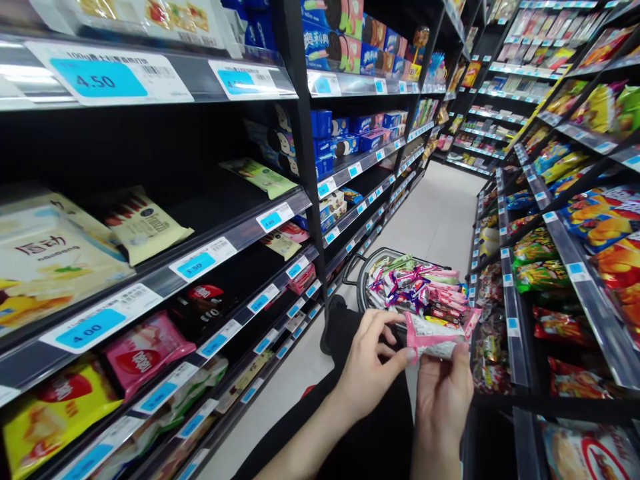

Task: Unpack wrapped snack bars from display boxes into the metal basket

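Note:
Both hands hold one small pink-edged snack packet (434,333) in front of me, low in the aisle. My left hand (370,363) pinches its left end between thumb and fingers. My right hand (443,393) grips it from below, fingers curled behind the wrapper. Just beyond the packet stands a black shopping basket (361,283) heaped with several pink, purple and green snack packets (417,287).
Black shelves line both sides of a narrow aisle with a pale floor (440,213). The left shelves (200,260) carry biscuit packs and blue price tags; the right shelves (565,267) carry bagged chips. My dark clothing shows below the hands.

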Demonstrator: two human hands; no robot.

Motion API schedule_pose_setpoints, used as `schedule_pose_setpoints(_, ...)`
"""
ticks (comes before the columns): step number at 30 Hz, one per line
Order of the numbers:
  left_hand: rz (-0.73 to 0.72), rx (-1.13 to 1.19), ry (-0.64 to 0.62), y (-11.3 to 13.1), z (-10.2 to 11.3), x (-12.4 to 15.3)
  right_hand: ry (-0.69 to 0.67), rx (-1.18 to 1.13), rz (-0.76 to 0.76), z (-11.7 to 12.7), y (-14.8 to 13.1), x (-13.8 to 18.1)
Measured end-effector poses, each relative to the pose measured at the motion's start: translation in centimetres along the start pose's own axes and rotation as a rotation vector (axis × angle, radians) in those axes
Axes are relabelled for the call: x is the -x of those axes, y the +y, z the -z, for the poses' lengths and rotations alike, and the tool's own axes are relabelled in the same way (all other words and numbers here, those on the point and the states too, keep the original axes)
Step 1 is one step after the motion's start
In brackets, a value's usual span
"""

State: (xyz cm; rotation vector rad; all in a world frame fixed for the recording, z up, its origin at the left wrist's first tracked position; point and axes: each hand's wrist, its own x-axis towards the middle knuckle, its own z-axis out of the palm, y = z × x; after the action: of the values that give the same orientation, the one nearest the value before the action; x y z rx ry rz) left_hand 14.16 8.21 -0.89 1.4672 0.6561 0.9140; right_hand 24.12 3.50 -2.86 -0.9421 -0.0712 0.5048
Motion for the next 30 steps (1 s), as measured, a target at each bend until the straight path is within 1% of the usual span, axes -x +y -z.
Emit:
schedule_pose_setpoints(3, -0.045, -0.123, -0.139, 0.1, 1.1, -0.4, -0.033, 0.015, -0.045, 0.4, 0.1, -0.4)
schedule_pose_setpoints(5, -0.124, -0.215, -0.195, -0.1, 1.7, -0.5, -0.059, 0.034, -0.063, 0.6, 0.1, -0.4)
schedule_pose_setpoints(6, -0.202, -0.295, -0.195, -0.3, 1.9, -0.6, -0.07, 0.043, -0.072, 0.6, 0.1, -0.4)
schedule_pose_setpoints(8, -0.426, -0.541, -0.163, -0.6, 2.3, -0.7, -0.093, 0.065, -0.088, 0.5, 0.0, -0.4)
schedule_pose_setpoints(10, -0.662, -0.814, -0.1, -0.8, 2.5, -0.8, -0.106, 0.088, -0.096, 0.4, -0.1, -0.3)
schedule_pose_setpoints(11, -0.752, -0.925, -0.066, -0.8, 2.5, -0.9, -0.108, 0.097, -0.095, 0.4, -0.1, -0.3)
schedule_pose_setpoints(12, -0.813, -1.008, -0.04, -0.8, 2.5, -0.9, -0.108, 0.105, -0.093, 0.4, -0.1, -0.3)
schedule_pose_setpoints(14, -0.872, -1.076, -0.02, -0.6, 2.4, -1.0, -0.113, 0.113, -0.09, 0.5, -0.1, -0.3)
schedule_pose_setpoints(15, -0.871, -1.066, -0.012, -0.4, 2.4, -1.0, -0.119, 0.117, -0.091, 0.5, -0.1, -0.4)
schedule_pose_setpoints(17, -0.823, -0.98, -0.002, -0.3, 2.2, -0.9, -0.136, 0.13, -0.098, 0.7, -0.1, -0.4)
schedule_pose_setpoints(21, -0.64, -0.742, 0.003, 0.0, 1.6, -0.4, -0.158, 0.157, -0.095, 0.8, -0.1, -0.4)
schedule_pose_setpoints(26, -0.418, -0.514, 0.119, 0.1, 0.6, 0.3, -0.15, 0.154, -0.091, 0.5, -0.5, -0.1)
schedule_pose_setpoints(28, -0.4, -0.5, 0.147, 0.0, 0.4, 0.4, -0.138, 0.148, -0.1, 0.4, -0.6, 0.0)
schedule_pose_setpoints(30, -0.48, -0.562, 0.143, -0.1, 0.5, 0.4, -0.115, 0.144, -0.108, 0.4, -0.6, 0.1)
